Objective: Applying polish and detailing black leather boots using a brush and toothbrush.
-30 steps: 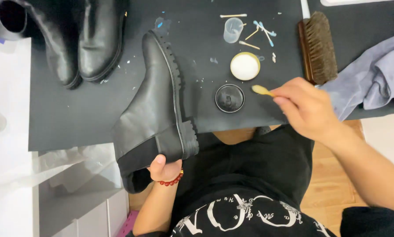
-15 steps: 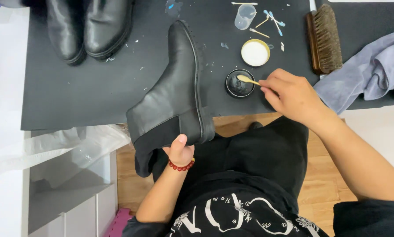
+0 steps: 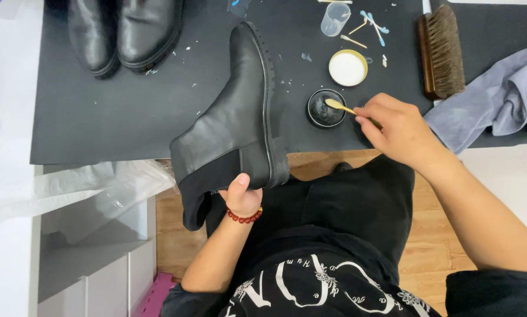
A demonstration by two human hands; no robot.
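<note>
Gripping the black boot (image 3: 234, 126) near its heel, the left hand (image 3: 241, 196) is closing around the ankle part, thumb on the outside, a red bead bracelet (image 3: 244, 217) sitting on the wrist. The boot is lying on its side at the front edge of the black mat (image 3: 99, 123), sole facing right, toe pointing away from the person, shaft hanging over the edge above the lap.

The right hand (image 3: 395, 129) is pinching a small pale stick (image 3: 340, 106) between thumb and fingers; the stick's tip is resting in the open round polish tin (image 3: 326, 109), which is standing on the mat just right of the boot's sole. The tin's lid (image 3: 347, 68) is lying beyond it, white inside facing up.

A clear plastic cup (image 3: 335, 19) and several cotton swabs (image 3: 369, 23) are lying at the far edge of the mat. A wooden brush (image 3: 441, 50) is resting bristles-up to the right, touching a grey cloth (image 3: 498, 100). Two more black boots (image 3: 122, 32) are standing side by side at the far left of the mat.
</note>
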